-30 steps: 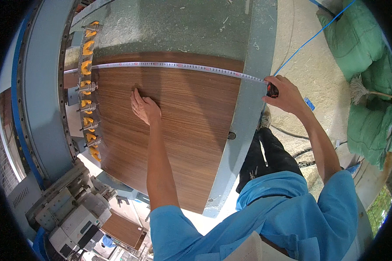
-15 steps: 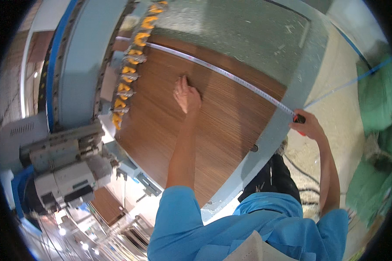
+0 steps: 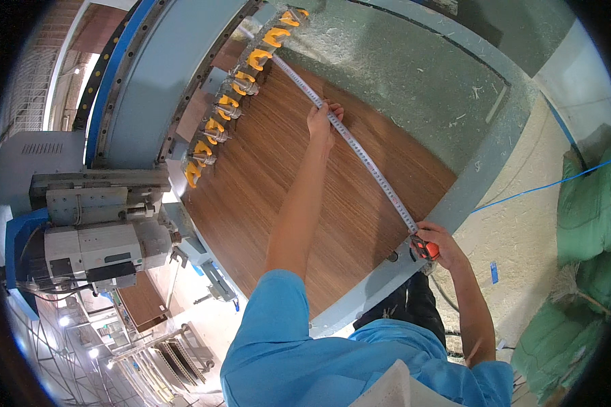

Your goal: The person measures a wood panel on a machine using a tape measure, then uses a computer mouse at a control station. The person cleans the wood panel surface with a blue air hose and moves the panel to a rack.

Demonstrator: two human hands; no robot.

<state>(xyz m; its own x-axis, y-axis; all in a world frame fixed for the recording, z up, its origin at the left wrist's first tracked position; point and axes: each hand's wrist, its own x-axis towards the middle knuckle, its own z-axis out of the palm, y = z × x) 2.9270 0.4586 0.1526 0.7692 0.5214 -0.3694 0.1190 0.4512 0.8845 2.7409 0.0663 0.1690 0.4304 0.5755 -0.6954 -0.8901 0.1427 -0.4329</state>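
A brown wood-grain board (image 3: pixel 271 217) lies on the grey-green machine bed. Across it runs the pale blade of a tape measure (image 3: pixel 370 166), slanting from the tool rack at the far left down to the near right edge. My left hand (image 3: pixel 322 123) is closed on the blade at mid-length, above the board. In my right hand (image 3: pixel 441 244) is the tape measure's red and black case, held just over the bed's edge. The blade's far end passes under the rack and is hard to make out.
A rack of orange tool forks (image 3: pixel 227 108), several holding metal tool holders, spans the board's left side. Left of it stand a machine gantry (image 3: pixel 159 68) and a spindle unit (image 3: pixel 91 251). Green sacks (image 3: pixel 590 203) and a blue hose (image 3: pixel 543 186) are at the right.
My left hand has risen from the board to grip the tape blade. My right hand has brought the case nearer and leftward, so the blade now slants more steeply. The view has shifted.
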